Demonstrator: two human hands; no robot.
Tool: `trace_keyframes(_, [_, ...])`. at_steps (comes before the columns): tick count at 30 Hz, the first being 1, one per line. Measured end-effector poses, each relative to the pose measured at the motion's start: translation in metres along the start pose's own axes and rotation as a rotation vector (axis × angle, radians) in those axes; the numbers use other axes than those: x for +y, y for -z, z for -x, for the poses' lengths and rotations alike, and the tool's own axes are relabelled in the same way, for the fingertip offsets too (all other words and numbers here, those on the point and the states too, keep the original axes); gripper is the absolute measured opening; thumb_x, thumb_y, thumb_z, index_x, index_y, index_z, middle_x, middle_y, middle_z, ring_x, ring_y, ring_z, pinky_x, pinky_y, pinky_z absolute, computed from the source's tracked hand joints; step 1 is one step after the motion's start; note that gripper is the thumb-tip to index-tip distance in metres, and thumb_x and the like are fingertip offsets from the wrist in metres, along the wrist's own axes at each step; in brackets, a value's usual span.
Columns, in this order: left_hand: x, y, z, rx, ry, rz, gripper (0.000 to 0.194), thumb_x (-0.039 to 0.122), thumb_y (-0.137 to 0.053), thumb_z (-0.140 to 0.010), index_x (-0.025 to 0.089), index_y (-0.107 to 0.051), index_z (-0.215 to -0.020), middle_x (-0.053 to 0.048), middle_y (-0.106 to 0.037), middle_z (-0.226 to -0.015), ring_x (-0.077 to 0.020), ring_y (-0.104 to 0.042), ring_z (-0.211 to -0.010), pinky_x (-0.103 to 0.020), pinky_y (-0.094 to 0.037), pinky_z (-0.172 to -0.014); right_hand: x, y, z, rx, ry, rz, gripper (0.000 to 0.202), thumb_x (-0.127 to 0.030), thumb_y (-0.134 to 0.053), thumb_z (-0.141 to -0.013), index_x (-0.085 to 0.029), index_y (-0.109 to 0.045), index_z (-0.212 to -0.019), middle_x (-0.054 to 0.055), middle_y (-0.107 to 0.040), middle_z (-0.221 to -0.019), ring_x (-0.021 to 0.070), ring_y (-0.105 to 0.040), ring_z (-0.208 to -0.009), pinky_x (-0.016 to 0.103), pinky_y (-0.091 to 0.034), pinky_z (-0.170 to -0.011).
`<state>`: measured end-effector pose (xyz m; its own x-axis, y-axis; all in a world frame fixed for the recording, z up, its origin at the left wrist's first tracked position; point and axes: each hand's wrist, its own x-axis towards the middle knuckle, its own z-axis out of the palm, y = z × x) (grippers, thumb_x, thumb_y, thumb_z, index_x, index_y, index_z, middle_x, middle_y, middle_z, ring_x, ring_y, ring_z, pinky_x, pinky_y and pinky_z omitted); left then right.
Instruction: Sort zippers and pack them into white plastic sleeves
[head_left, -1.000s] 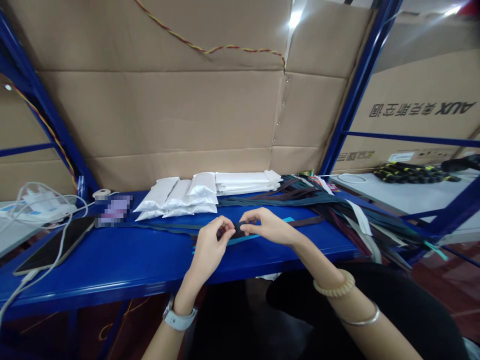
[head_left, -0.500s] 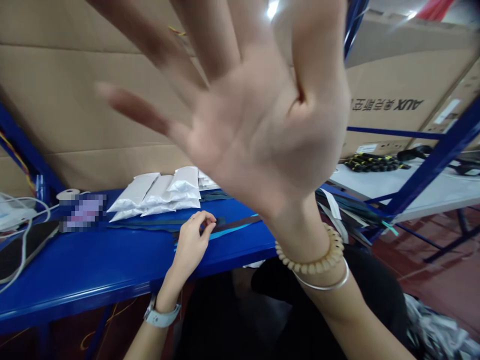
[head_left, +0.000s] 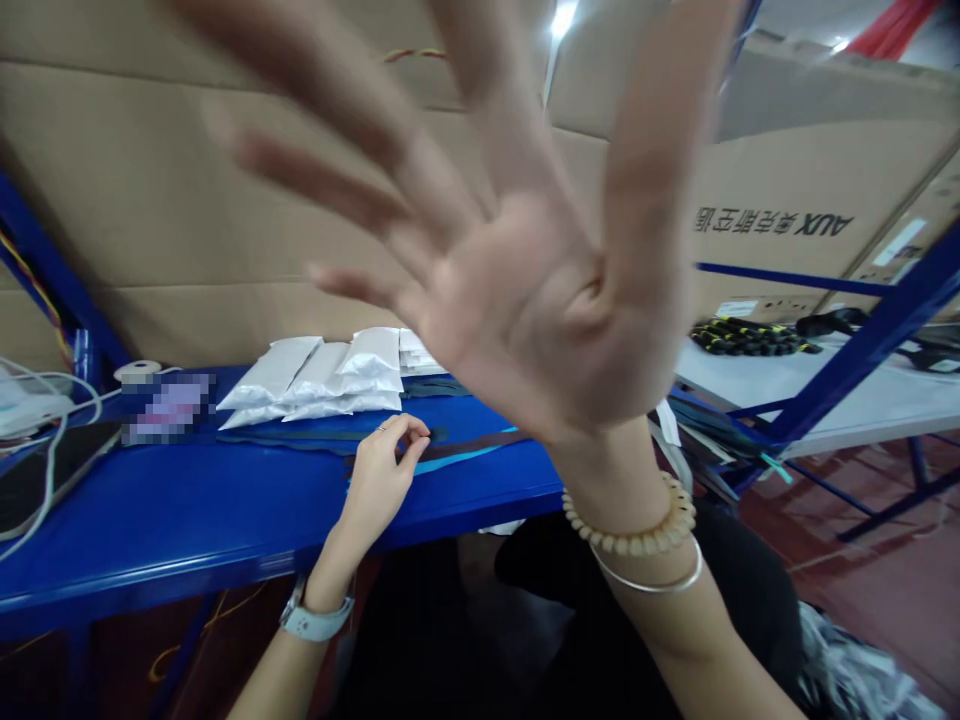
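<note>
My right hand [head_left: 547,310] is raised close to the camera, palm showing, with its fingers spread and blurred and nothing in it. Low over the blue table [head_left: 225,510], my left hand [head_left: 384,470] has its thumb and forefinger pinched together at a small dark thing whose nature I cannot make out. Beside those fingertips lie a brown strip [head_left: 476,443] and a light blue strip [head_left: 457,461]. Dark strips [head_left: 300,436] lie to the left of my left hand. Behind them are stacked white packets [head_left: 274,378].
At the left are a dark flat object [head_left: 56,475], white cables and a white roll [head_left: 137,371]. Large cardboard [head_left: 135,200] stands behind the table. A blue frame bar [head_left: 862,345] and a white table [head_left: 840,400] with black-yellow bundles [head_left: 750,338] are at the right.
My right hand has shifted slightly right and down, its fingers still spread. My left hand keeps its pinch in nearly the same place. The view has tilted slightly.
</note>
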<state>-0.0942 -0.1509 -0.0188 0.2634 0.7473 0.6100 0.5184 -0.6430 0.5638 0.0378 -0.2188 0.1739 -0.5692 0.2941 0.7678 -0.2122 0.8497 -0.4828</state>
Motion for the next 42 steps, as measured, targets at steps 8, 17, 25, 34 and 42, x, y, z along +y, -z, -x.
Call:
trace_keyframes(8, [0.004, 0.003, 0.001, 0.046, 0.082, 0.073, 0.004, 0.023, -0.05, -0.087, 0.02, -0.05, -0.084, 0.002, -0.058, -0.078, -0.0117, -0.055, -0.07, -0.024, -0.042, -0.068, 0.113, 0.01, 0.116, -0.144, -0.716, 0.923, 0.033, -0.045, -0.049, -0.089, -0.016, -0.06, -0.077, 0.007, -0.062, -0.084, 0.0227, -0.054, -0.092, 0.043, -0.034, -0.087])
trace_keyframes(17, [0.002, -0.001, 0.002, 0.0, 0.065, 0.035, 0.005, 0.017, -0.049, -0.086, 0.021, -0.048, -0.085, 0.002, -0.058, -0.081, -0.0121, -0.055, -0.072, -0.024, -0.041, -0.069, 0.124, 0.001, 0.131, -0.092, -0.738, 0.601, 0.026, -0.03, -0.046, -0.091, -0.016, -0.06, -0.074, 0.001, -0.064, -0.072, 0.0127, -0.055, -0.068, 0.024, -0.033, -0.067])
trace_keyframes(25, [0.004, 0.004, 0.0, -0.075, -0.05, -0.227, 0.012, 0.011, -0.046, -0.087, 0.022, -0.049, -0.088, 0.001, -0.06, -0.086, -0.0161, -0.055, -0.083, -0.031, -0.035, -0.077, 0.128, 0.017, 0.137, -0.118, -0.699, 0.655, 0.023, -0.032, -0.053, -0.087, -0.017, -0.064, -0.073, 0.0, -0.066, -0.07, 0.0143, -0.056, -0.074, 0.025, -0.034, -0.072])
trace_keyframes(34, [0.01, 0.008, 0.0, -0.073, -0.072, -0.23, 0.013, 0.01, -0.042, -0.088, 0.021, -0.048, -0.085, -0.001, -0.059, -0.084, -0.0171, -0.055, -0.081, -0.031, -0.037, -0.077, 0.115, 0.02, 0.134, -0.134, -0.672, 0.681, 0.022, -0.029, -0.054, -0.086, -0.018, -0.061, -0.069, 0.0, -0.064, -0.075, 0.0144, -0.052, -0.076, 0.028, -0.035, -0.076])
trace_keyframes(42, [-0.008, 0.032, -0.005, 0.02, -0.019, -0.32, 0.011, 0.01, -0.044, -0.086, 0.02, -0.049, -0.086, -0.004, -0.062, -0.086, -0.0184, -0.058, -0.08, -0.03, -0.04, -0.074, 0.101, 0.037, 0.131, -0.056, -0.677, 0.653, 0.023, -0.028, -0.052, -0.086, -0.017, -0.06, -0.067, 0.001, -0.062, -0.073, 0.0146, -0.053, -0.077, 0.027, -0.037, -0.076])
